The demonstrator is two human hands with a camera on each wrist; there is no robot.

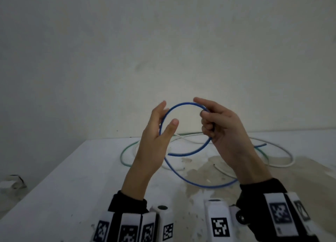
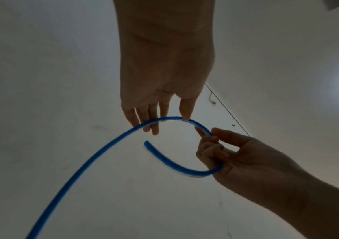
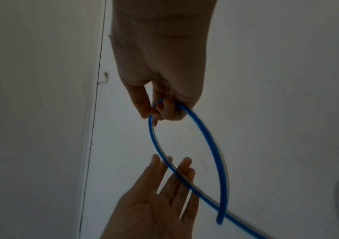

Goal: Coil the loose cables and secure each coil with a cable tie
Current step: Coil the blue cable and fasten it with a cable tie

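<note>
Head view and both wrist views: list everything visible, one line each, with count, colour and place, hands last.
blue cable: one, blue, raised in a loop between the hands, the rest trailing on the table.
green cable: one, green, loose on the table behind the hands.
white cable: one, white, loose on the table, crossing the green one.
table: one, white, stained.
left hand: fingers straight, touching the loop.
right hand: fingers curled round the blue cable.

Stained white table [image 1: 63,178] against a plain, dimly lit wall [image 1: 109,51]
</note>
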